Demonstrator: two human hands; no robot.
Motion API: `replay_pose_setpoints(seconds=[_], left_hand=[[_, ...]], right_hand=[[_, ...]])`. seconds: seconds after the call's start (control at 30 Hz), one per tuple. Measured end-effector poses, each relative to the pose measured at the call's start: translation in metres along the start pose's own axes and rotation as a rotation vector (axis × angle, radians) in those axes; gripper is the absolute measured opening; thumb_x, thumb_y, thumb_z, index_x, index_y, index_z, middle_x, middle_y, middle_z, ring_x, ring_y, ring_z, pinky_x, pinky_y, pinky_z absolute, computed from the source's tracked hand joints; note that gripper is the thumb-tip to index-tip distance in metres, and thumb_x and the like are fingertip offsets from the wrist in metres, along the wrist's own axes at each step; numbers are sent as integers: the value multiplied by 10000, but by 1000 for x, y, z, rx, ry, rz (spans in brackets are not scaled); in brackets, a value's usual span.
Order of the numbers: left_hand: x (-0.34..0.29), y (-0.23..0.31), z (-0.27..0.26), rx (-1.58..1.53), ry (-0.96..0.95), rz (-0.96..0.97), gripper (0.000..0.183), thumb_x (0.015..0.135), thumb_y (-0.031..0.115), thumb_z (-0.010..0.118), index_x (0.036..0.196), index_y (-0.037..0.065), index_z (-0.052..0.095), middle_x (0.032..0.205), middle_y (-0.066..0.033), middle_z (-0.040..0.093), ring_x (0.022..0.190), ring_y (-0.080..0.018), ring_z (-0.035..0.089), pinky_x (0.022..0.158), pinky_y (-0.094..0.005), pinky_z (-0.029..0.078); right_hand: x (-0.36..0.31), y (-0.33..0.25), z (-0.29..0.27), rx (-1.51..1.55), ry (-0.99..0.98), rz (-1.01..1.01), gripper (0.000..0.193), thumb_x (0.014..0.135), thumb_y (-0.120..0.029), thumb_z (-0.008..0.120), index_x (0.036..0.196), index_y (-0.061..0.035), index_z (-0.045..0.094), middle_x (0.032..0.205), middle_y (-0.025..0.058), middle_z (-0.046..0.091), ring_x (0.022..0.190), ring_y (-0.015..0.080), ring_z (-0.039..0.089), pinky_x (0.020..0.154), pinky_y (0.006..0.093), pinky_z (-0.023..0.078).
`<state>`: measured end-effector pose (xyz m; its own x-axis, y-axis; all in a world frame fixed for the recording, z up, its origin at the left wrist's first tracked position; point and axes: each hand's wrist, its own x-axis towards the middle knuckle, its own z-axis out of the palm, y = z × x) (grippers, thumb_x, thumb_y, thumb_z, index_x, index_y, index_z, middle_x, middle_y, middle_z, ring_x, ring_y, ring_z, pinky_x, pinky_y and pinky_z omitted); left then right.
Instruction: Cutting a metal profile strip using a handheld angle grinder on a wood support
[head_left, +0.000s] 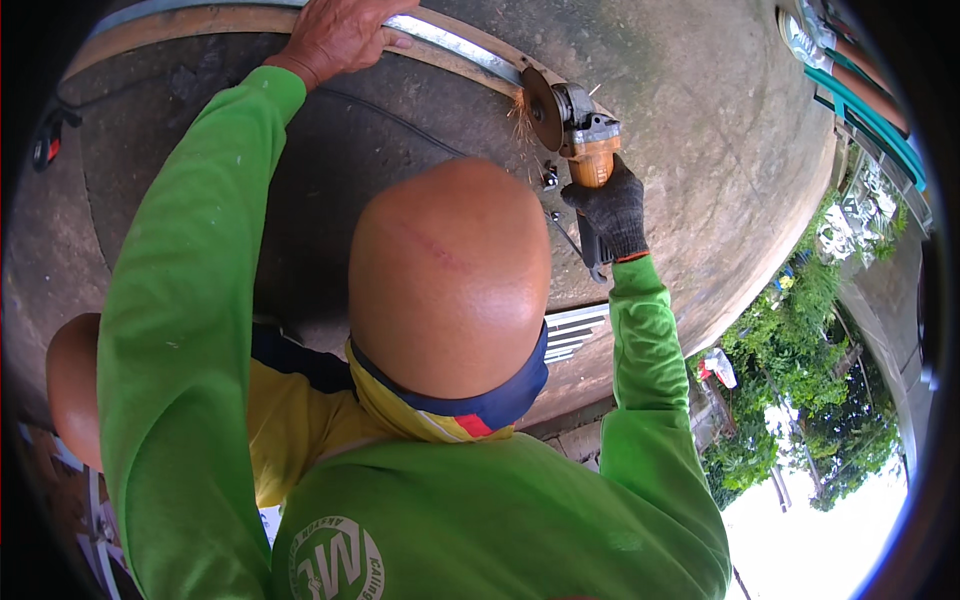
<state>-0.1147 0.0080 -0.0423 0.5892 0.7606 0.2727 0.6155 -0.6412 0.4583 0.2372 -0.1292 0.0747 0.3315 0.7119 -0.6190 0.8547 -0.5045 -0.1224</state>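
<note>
Silvery metal makes up the bar [462,50] being worked on, lying along a brown wooden board [200,22] that curves across the top of the view, low over the concrete floor [720,130]. At the bar's right-hand visible end stands the dark disc [541,109] of an angle grinder [590,150], with orange sparks [519,118] spraying down its near side, so I'd judge the grinding to be under way — not finished. How deep the disc has bitten I cannot tell, nor whether any bar carries on behind it; no parted piece is visible.

The right hand [610,205], in a dark knitted glove, has its fingers closed round the grinder's grip. The bare left hand [345,35] rests over the bar, well to the left of the disc; its fingers bend over, but the top edge cuts it off and I cannot tell how tightly they wrap.

Nearer the body, a black cord [400,125] trails over the floor, and a bent bare knee [450,280] rises between the green sleeves. Far off right, another person's shoe [800,42] shows — well apart from the sparks.
</note>
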Motion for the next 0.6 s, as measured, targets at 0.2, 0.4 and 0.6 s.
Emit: replay_pose_setpoints(seconds=[0.2, 0.4, 0.6], left_hand=[[-2, 3, 2, -29, -47, -24, 194, 726, 126, 687, 893, 69, 607, 928, -130, 582, 1000, -356, 574, 934, -561, 445], [-5, 3, 0, -28, -42, -28, 190, 717, 125, 681, 882, 69, 604, 921, -128, 584, 993, -356, 574, 933, -564, 444], [-4, 5, -1, -29, -25, -16, 183, 713, 121, 676, 876, 69, 609, 915, -126, 584, 981, -353, 575, 915, -554, 449]], right_hand=[[3, 2, -1, 21, -5, -25, 620, 616, -223, 915, 1130, -34, 625, 1001, 147, 739, 917, 285, 733, 822, 380, 578], [1, -6, -1, 59, -7, -54, 635, 618, -229, 924, 1139, -31, 620, 1002, 157, 739, 919, 297, 735, 824, 387, 582], [7, 2, 0, 22, -12, -27, 665, 600, -238, 933, 1150, -29, 622, 1009, 155, 739, 933, 282, 732, 833, 385, 581]])
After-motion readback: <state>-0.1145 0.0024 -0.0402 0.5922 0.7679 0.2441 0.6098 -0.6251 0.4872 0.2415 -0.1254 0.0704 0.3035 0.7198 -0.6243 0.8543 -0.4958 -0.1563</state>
